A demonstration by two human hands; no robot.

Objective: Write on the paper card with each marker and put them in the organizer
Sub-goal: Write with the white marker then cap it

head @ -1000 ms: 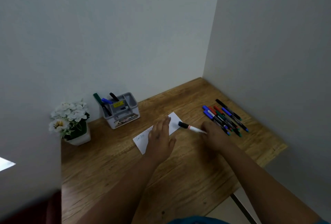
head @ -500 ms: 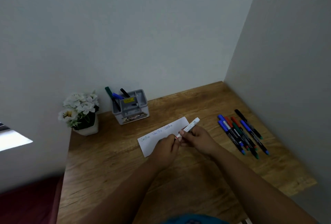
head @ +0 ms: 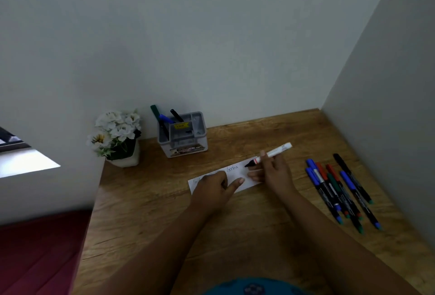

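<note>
A white paper card (head: 244, 178) with handwriting lies on the wooden desk (head: 235, 224). My right hand (head: 274, 169) grips a white marker (head: 275, 152) with a red band, its black tip slanting down-left just above the card's right part. My left hand (head: 215, 188) rests on the card's left half with its fingers curled and one finger stretched out; the marker's cap is not in sight on the desk. The grey organizer (head: 182, 136) stands behind the card with three markers in its left compartment. Several capped markers (head: 339, 188) lie to the right.
A white pot of white flowers (head: 117, 139) stands left of the organizer at the desk's back corner. Walls close in the desk at the back and on the right. A dark red surface (head: 40, 252) lies below the desk's left edge.
My hands came apart at the marker's black end. My right hand turned the marker tip-down over the card, and my left hand settled back on the card. The view shifted.
</note>
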